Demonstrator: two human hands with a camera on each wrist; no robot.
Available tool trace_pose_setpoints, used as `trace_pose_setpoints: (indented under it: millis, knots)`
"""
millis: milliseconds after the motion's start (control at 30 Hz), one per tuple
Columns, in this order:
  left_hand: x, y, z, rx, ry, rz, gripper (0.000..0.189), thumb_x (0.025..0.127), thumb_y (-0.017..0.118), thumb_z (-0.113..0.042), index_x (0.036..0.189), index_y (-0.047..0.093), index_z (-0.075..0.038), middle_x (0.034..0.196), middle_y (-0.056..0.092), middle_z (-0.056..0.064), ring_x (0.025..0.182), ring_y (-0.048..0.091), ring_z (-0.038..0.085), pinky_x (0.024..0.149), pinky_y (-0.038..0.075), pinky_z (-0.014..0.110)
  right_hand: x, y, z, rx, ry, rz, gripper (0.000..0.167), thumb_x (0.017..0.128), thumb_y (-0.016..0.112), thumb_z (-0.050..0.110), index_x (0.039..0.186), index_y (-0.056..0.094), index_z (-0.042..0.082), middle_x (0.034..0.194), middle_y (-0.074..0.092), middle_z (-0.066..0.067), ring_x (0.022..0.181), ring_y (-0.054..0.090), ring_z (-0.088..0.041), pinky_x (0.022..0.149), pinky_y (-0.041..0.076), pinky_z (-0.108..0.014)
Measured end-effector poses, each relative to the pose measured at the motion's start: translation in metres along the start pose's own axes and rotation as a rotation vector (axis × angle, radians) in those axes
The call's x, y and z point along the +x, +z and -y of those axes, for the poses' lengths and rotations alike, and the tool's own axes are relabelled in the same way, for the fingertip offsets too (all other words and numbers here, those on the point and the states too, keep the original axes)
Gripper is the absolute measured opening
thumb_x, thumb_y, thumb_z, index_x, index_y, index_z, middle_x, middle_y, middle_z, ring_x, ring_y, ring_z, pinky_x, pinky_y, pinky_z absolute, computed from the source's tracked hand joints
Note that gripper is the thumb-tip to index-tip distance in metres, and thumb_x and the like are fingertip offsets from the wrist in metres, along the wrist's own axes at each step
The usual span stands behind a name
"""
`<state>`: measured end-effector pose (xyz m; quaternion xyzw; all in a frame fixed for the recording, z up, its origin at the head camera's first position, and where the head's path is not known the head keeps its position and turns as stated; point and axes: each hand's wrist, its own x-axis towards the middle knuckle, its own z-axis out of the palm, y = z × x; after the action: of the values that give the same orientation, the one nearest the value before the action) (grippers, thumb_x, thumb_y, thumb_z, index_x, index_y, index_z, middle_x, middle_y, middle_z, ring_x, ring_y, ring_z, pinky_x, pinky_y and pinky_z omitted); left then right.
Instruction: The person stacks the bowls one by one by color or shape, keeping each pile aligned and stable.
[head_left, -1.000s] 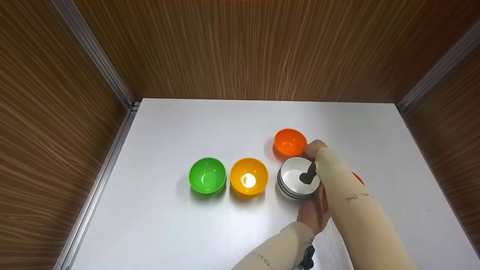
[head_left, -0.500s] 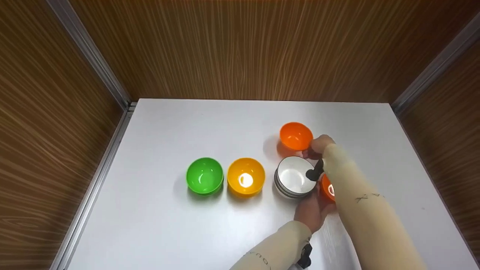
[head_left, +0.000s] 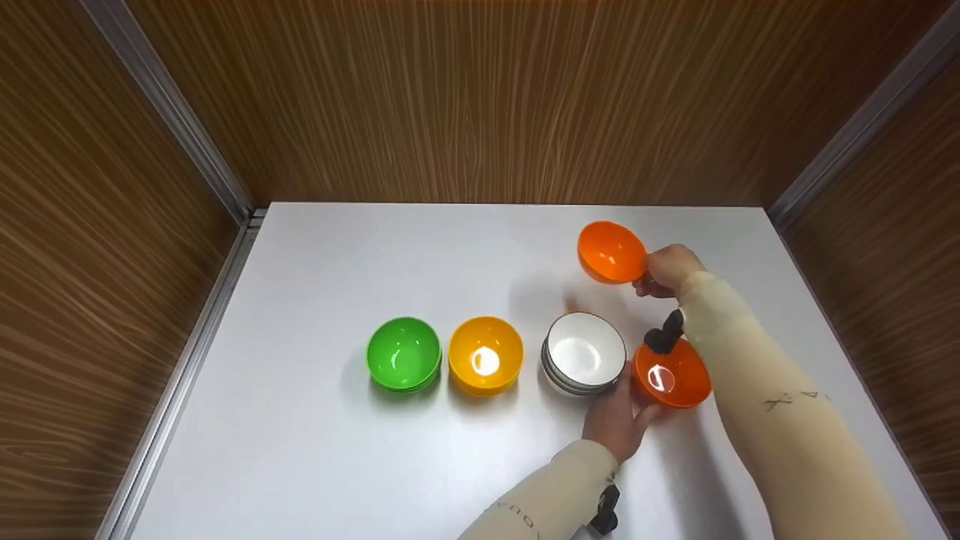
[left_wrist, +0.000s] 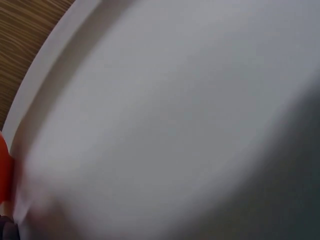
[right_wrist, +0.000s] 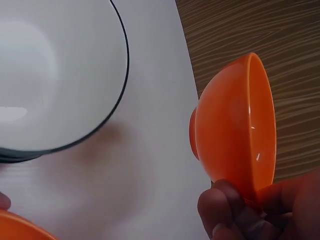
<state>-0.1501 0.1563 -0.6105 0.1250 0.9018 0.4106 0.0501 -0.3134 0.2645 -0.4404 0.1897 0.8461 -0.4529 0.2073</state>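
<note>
My right hand (head_left: 667,270) pinches an orange bowl (head_left: 611,251) by its rim and holds it tilted above the back of the table. In the right wrist view this bowl (right_wrist: 225,125) shows side-on, with thumb and fingers at its lower edge. My left hand (head_left: 616,424) holds another orange bowl (head_left: 679,379) at the front right, fingers along its left side and thumb at its front. Those fingers lie between it and a stack of white bowls (head_left: 585,349) with dark rims. The left wrist view shows mostly blurred table, with orange at its left edge.
To the left of the white stack stand a yellow bowl (head_left: 486,352) and stacked green bowls (head_left: 403,352), in a row on the white table (head_left: 300,450). Wood-grain panels (head_left: 480,105) rise behind and on both sides of the table.
My right hand has lifted the orange bowl up and to the right, away from behind the white stack, tilting it. The left hand stays by the other orange bowl, now more visible.
</note>
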Motion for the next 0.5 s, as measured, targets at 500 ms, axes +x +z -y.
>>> trace_pose_setpoints:
  millis: [500]
  knots:
    - [0.006, 0.003, 0.002, -0.011, 0.045, -0.083, 0.083, 0.084, 0.07, -0.045, 0.149, 0.03, -0.013, 0.135, 0.056, -0.001, 0.118, 0.055, 0.011, 0.102, 0.042, 0.024, -0.023, -0.051, -0.036, -0.254, -0.202, -0.044, 0.044, 0.1, 0.038, 0.03, 0.122, 0.058, -0.002, 0.088, 0.066, -0.009, 0.082, 0.061, -0.024, 0.079, 0.046, -0.037]
